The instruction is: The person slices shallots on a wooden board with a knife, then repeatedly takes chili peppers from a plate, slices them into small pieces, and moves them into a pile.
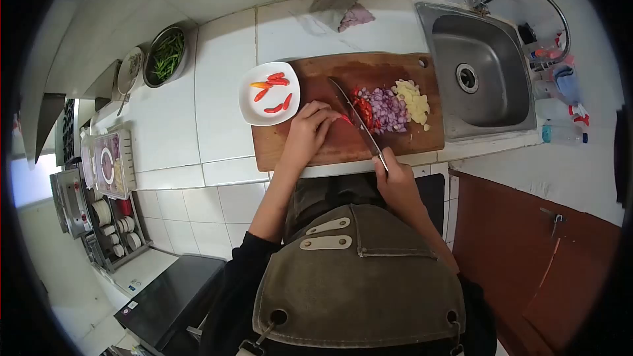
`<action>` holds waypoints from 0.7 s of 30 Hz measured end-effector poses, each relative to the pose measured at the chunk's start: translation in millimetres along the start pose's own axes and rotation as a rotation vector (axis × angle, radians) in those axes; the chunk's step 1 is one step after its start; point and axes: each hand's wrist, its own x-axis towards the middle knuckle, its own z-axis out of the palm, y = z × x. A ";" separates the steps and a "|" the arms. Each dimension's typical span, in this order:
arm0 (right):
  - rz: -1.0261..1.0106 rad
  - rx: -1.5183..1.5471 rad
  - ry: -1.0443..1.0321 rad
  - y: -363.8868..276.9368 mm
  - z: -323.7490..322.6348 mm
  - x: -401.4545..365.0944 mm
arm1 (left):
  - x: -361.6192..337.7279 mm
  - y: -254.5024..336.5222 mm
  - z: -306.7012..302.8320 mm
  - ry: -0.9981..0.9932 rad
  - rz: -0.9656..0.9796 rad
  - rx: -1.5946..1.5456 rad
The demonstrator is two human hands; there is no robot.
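Note:
On the wooden cutting board (pixel 316 148), my left hand (pixel 310 128) pinches a red chili (pixel 344 118) with its fingers closed. My right hand (pixel 395 175) is wrapped round the handle of a kitchen knife (pixel 356 115), whose blade lies slantwise beside the chili's end. Right of the blade sit chopped red chili (pixel 364 111), diced purple shallots (pixel 387 111) and chopped pale garlic (pixel 412 102) in adjoining heaps. A white square plate (pixel 254 115) with several small red and orange chilies touches the board's left side. My left palm is hidden.
At the right is a steel sink (pixel 481 102) with a curved faucet (pixel 547 0). A metal bowl of green chilies (pixel 168 56) stands at the back left. A clear lidded container (pixel 111 165) is at far left. Bottles (pixel 564 134) stand beyond the sink.

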 end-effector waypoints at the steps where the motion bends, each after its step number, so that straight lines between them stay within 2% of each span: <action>1: 0.001 0.000 0.005 -0.1 -1.7 -1.6 | 0.6 0.0 1.0 -0.002 0.004 0.000; 12: 0.004 -0.212 -0.055 -19.8 -23.3 -14.1 | 0.6 2.9 -2.8 -0.024 0.014 0.045; 21: 0.045 -0.249 -0.081 -17.1 0.7 8.9 | 0.4 0.6 -1.8 -0.019 0.032 0.049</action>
